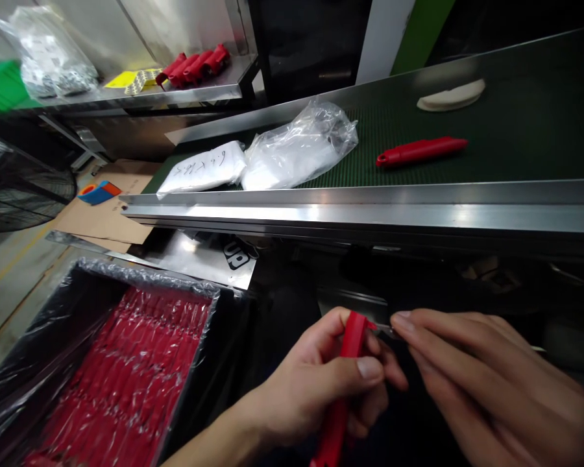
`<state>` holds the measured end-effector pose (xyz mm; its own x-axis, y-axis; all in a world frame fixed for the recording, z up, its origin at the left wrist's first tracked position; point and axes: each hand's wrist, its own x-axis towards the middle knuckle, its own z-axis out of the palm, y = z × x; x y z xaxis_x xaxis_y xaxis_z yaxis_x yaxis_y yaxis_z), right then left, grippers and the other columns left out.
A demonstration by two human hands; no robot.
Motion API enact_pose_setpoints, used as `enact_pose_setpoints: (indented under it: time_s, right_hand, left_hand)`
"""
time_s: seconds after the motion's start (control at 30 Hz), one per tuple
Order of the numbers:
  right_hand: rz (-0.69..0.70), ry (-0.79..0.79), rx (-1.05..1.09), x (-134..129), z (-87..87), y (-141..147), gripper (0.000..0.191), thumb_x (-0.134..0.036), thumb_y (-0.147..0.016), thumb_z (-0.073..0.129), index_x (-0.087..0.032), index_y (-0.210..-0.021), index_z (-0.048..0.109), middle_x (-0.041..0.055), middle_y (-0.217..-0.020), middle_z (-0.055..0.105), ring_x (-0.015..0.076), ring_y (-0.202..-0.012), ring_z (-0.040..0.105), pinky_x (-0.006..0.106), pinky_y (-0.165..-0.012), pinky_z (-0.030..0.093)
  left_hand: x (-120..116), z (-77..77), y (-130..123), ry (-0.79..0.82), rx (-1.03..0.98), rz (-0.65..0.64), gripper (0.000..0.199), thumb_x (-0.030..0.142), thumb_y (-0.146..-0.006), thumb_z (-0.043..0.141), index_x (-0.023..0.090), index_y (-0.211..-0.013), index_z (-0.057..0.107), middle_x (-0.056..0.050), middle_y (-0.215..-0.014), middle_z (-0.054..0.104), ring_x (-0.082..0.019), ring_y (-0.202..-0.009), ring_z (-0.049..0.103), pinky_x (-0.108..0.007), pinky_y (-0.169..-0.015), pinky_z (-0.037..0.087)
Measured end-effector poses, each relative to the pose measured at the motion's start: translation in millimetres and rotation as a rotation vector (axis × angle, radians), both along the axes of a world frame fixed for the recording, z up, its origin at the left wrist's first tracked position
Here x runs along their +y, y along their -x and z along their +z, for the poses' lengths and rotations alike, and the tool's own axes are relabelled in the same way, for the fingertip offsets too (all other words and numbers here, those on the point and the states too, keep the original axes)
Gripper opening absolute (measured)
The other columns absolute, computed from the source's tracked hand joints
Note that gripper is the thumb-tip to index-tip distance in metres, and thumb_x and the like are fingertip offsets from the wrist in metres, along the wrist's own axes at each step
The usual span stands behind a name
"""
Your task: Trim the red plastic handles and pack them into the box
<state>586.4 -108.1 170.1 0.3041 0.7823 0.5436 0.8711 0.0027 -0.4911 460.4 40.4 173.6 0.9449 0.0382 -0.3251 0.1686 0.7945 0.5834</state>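
My left hand [321, 376] is wrapped round a long red plastic part [353, 337], held upright and tilted below the conveyor's edge. To its right, my right hand [477, 363] pinches a thin, shiny metal piece [383, 329] between thumb and fingers. The tip of that metal piece meets a small red bit at the upper side of the part; its exact shape is too small to tell. Another red part [421, 152] lies on the green conveyor belt [525, 143], with a whitish curved piece [451, 96] behind it.
Two plastic-wrapped white packs [202, 170] [299, 152] lie on the belt. A film-lined box [209, 324] at lower left holds several red parts. Behind it are a metal shelf [189, 95] with red parts, a tape roll [98, 192] on cardboard, and a fan [24, 168].
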Motion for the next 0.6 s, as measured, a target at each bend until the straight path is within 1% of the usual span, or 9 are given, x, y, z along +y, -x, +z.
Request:
enact_pose_setpoints:
  time_s: [0.13, 0.2, 0.3, 0.37, 0.4, 0.47, 0.53, 0.6]
  right_hand:
    - [0.052, 0.013, -0.051, -4, -3.8, -3, 0.049, 0.001, -0.082, 0.056, -0.014, -0.129, 0.059, 0.0103, -0.118, 0.062, 0.0224, -0.107, 0.059, 0.038, -0.083, 0.048]
    - [0.052, 0.01, -0.057, -6, -4.4, -3, 0.049, 0.002, -0.081, 0.057, -0.013, -0.128, 0.059, 0.01, -0.117, 0.062, 0.0215, -0.106, 0.059, 0.037, -0.082, 0.048]
    - [0.02, -0.017, -0.03, -5, -2.7, -1, 0.047, 0.006, -0.081, 0.055, -0.011, -0.125, 0.06, 0.0098, -0.114, 0.063, 0.0202, -0.104, 0.059, 0.037, -0.083, 0.048]
    - [0.007, -0.026, -0.015, -4, -1.3, -2, 0.046, 0.006, -0.082, 0.055, -0.011, -0.124, 0.06, 0.0099, -0.116, 0.062, 0.0213, -0.105, 0.059, 0.039, -0.085, 0.047]
    - [0.014, -0.019, -0.021, -4, -0.9, -3, 0.045, 0.005, -0.082, 0.055, -0.012, -0.124, 0.059, 0.01, -0.117, 0.062, 0.0222, -0.106, 0.059, 0.04, -0.085, 0.047]
    - [0.026, 0.014, -0.055, -4, -0.7, -7, 0.045, 0.002, -0.084, 0.056, -0.013, -0.127, 0.058, 0.0099, -0.118, 0.062, 0.0235, -0.107, 0.058, 0.041, -0.085, 0.046]
    - [0.048, 0.065, -0.105, -5, -1.0, -10, 0.045, -0.002, -0.087, 0.055, -0.016, -0.13, 0.057, 0.0093, -0.119, 0.062, 0.0242, -0.108, 0.057, 0.043, -0.086, 0.044]
    - [0.064, 0.1, -0.141, -6, -1.1, -11, 0.043, -0.004, -0.09, 0.052, -0.02, -0.13, 0.056, 0.0084, -0.121, 0.061, 0.0256, -0.108, 0.055, 0.047, -0.088, 0.041]
  left_hand:
    - [1, 1.1, 2, -0.061, 0.015, 0.003, 0.029, 0.032, -0.083, 0.072, 0.018, -0.097, 0.05, -0.005, -0.09, 0.064, -0.005, -0.052, 0.054, -0.012, -0.043, 0.043]
    - [1, 0.8, 2, -0.057, 0.054, -0.006, 0.03, 0.032, -0.083, 0.072, 0.019, -0.1, 0.051, -0.004, -0.085, 0.064, -0.005, -0.051, 0.053, -0.013, -0.044, 0.043]
    - [-1, -0.9, 0, 0.036, 0.077, 0.009, 0.034, 0.037, -0.086, 0.067, 0.017, -0.111, 0.056, -0.005, -0.079, 0.062, -0.008, -0.049, 0.056, -0.016, -0.045, 0.048]
    - [-2, -3.3, -1, 0.151, 0.052, 0.008, 0.04, 0.044, -0.091, 0.057, 0.016, -0.119, 0.057, -0.008, -0.083, 0.063, -0.012, -0.055, 0.062, -0.02, -0.045, 0.052]
    - [-2, -4.8, -1, 0.216, 0.039, -0.025, 0.045, 0.049, -0.094, 0.05, 0.016, -0.123, 0.057, -0.01, -0.084, 0.064, -0.014, -0.056, 0.064, -0.02, -0.044, 0.051]
    - [-2, -7.7, 1, 0.304, 0.038, -0.106, 0.055, 0.057, -0.096, 0.038, 0.016, -0.129, 0.054, -0.012, -0.08, 0.067, -0.015, -0.051, 0.064, -0.019, -0.039, 0.048]
    - [0, -8.9, 6, 0.318, 0.12, -0.145, 0.06, 0.058, -0.096, 0.036, 0.011, -0.125, 0.058, -0.012, -0.072, 0.068, -0.014, -0.046, 0.062, -0.018, -0.041, 0.047]
    - [2, -7.4, 10, 0.323, 0.267, -0.12, 0.057, 0.052, -0.098, 0.037, 0.004, -0.113, 0.065, -0.013, -0.071, 0.068, -0.012, -0.049, 0.063, -0.016, -0.049, 0.051]
